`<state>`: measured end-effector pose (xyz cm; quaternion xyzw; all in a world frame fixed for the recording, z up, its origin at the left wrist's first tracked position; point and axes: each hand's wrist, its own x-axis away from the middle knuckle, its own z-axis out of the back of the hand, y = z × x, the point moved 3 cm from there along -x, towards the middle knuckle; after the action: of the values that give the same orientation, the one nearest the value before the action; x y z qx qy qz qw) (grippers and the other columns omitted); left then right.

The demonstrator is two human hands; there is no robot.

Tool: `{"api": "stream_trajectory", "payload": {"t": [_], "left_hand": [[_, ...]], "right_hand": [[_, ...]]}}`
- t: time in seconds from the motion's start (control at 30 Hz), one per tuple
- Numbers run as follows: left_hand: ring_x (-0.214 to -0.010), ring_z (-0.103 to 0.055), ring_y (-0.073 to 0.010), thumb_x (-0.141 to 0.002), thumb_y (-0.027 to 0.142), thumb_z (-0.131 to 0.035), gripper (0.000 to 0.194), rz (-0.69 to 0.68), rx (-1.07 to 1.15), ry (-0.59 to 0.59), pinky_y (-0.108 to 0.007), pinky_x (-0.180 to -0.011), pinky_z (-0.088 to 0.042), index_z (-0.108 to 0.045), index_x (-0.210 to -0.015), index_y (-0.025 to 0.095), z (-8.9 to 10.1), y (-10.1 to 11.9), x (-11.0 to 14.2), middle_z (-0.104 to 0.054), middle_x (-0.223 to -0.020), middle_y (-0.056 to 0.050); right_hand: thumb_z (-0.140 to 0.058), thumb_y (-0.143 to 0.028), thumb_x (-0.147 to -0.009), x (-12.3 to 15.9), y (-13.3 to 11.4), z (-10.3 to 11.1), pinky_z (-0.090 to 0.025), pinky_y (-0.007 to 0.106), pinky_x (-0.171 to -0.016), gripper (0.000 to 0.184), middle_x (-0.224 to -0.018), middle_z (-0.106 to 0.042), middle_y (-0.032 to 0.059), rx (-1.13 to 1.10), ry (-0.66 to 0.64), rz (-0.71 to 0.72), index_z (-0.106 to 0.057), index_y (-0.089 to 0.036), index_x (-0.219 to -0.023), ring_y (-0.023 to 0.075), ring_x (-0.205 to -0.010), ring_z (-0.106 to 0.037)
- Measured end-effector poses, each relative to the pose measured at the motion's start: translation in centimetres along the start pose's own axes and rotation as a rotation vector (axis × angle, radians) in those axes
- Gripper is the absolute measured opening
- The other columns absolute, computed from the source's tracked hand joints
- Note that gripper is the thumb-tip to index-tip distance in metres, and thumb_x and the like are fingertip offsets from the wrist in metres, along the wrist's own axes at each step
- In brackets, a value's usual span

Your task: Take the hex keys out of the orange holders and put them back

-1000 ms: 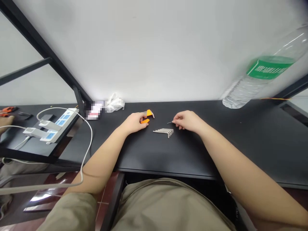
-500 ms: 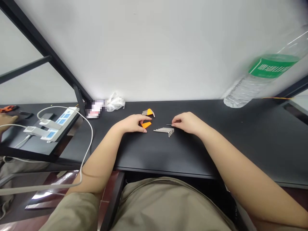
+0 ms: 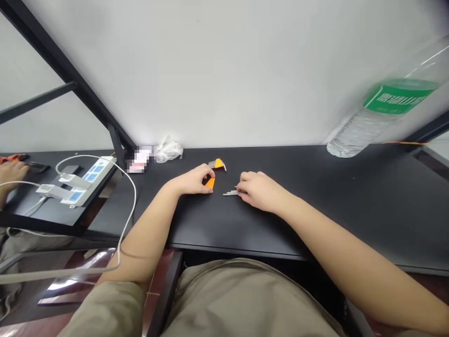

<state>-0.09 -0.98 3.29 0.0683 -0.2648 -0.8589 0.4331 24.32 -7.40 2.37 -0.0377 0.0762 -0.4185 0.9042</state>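
Note:
My left hand [image 3: 192, 181] rests on the black tabletop [image 3: 333, 196], its fingertips on a small orange plastic piece [image 3: 210, 184]. Just beyond it lies an orange-handled hex key holder [image 3: 218, 164] with metal keys fanned out. My right hand [image 3: 260, 189] lies over a row of loose L-shaped hex keys [image 3: 230, 192], hiding most of them. Only their short ends show past my fingers. Whether my right fingers grip anything is hidden.
A white power strip [image 3: 87, 177] with plugged-in adapters and a white cable [image 3: 131, 206] sits at left. Another person's hand [image 3: 12, 173] is at far left by an orange tool [image 3: 10, 158]. A plastic water bottle [image 3: 382, 110], a crumpled plastic bag [image 3: 169, 150] and a blurred packet [image 3: 139, 159] stand along the wall.
My right hand has moved left and toward me onto the hex key row, and the thin key at its fingertips no longer shows. My left hand has closed over the orange piece.

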Motion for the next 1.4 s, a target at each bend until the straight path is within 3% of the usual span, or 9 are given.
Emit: {"api": "stream_trajectory", "payload": {"t": [0.23, 0.5, 0.67, 0.83, 1.1, 1.2, 1.4], "left_hand": [[-0.077, -0.062, -0.0175, -0.075, 0.035, -0.073, 0.046, 0.008, 0.100, 0.093, -0.029, -0.067, -0.052, -0.059, -0.118, 0.023, -0.3, 0.7, 0.0, -0.065, -0.094, -0.002], [-0.092, -0.065, -0.0163, -0.079, 0.025, -0.069, 0.047, -0.162, 0.291, 0.232, -0.031, -0.086, -0.054, -0.053, -0.123, 0.023, -0.5, 2.7, -0.1, -0.068, -0.107, -0.003], [-0.099, -0.065, -0.0174, -0.078, 0.025, -0.073, 0.045, -0.227, 0.207, 0.365, -0.031, -0.093, -0.053, -0.055, -0.119, 0.022, -0.1, 3.6, 0.0, -0.068, -0.114, -0.004], [-0.109, -0.067, -0.0189, -0.080, 0.025, -0.073, 0.050, -0.281, 0.128, 0.397, -0.032, -0.101, -0.053, -0.057, -0.128, 0.021, -0.2, 3.5, -0.1, -0.068, -0.126, -0.006], [-0.106, -0.071, -0.0196, -0.079, 0.026, -0.078, 0.051, -0.365, 0.013, 0.482, -0.032, -0.097, -0.056, -0.062, -0.127, 0.020, -0.4, 2.9, -0.1, -0.071, -0.125, -0.007], [-0.106, -0.071, -0.0214, -0.078, 0.030, -0.080, 0.054, -0.366, -0.054, 0.513, -0.035, -0.098, -0.055, -0.062, -0.128, 0.021, -0.5, 3.0, 0.0, -0.073, -0.122, -0.006], [-0.098, -0.071, -0.0215, -0.081, 0.038, -0.078, 0.051, -0.477, -0.179, 0.552, -0.036, -0.093, -0.055, -0.063, -0.127, 0.021, -1.9, 4.8, -0.1, -0.075, -0.114, -0.007]], "right_hand": [[-0.052, -0.020, -0.097, -0.4, -0.7, -0.1, -0.034, 0.038, -0.076, 0.027, -0.091, -0.067, 0.0119, 0.158, 0.018, 0.034, -0.072, -0.018, -0.078, 0.0233, -0.086, -0.058], [-0.050, -0.024, -0.098, 0.1, 0.2, 0.5, -0.034, 0.032, -0.066, 0.023, -0.097, -0.066, 0.0086, 0.034, 0.141, -0.104, -0.071, -0.022, -0.104, 0.0195, -0.076, -0.059], [-0.050, -0.026, -0.099, 0.3, 0.2, 1.2, -0.040, 0.030, -0.070, 0.024, -0.099, -0.066, 0.0086, -0.112, 0.177, -0.062, -0.072, -0.024, -0.108, 0.0199, -0.082, -0.061], [-0.051, -0.026, -0.099, 0.5, 0.7, 1.8, -0.042, 0.029, -0.070, 0.022, -0.094, -0.065, 0.0078, -0.158, 0.249, -0.052, -0.072, -0.023, -0.104, 0.0192, -0.081, -0.060], [-0.054, -0.023, -0.097, 0.8, 1.3, 2.3, -0.044, 0.029, -0.068, 0.019, -0.082, -0.064, 0.0047, -0.279, 0.350, 0.084, -0.072, -0.021, -0.093, 0.0161, -0.071, -0.058], [-0.055, -0.028, -0.097, 0.9, 1.8, 2.7, -0.046, 0.029, -0.068, 0.020, -0.082, -0.066, 0.0048, -0.464, 0.326, 0.038, -0.074, -0.022, -0.093, 0.0165, -0.072, -0.060], [-0.070, -0.050, -0.088, -0.1, 1.3, 0.2, -0.047, 0.027, -0.048, 0.034, -0.061, -0.062, -0.0019, -1.259, 0.045, -0.296, -0.067, -0.020, -0.103, 0.0134, -0.047, -0.055]]}}
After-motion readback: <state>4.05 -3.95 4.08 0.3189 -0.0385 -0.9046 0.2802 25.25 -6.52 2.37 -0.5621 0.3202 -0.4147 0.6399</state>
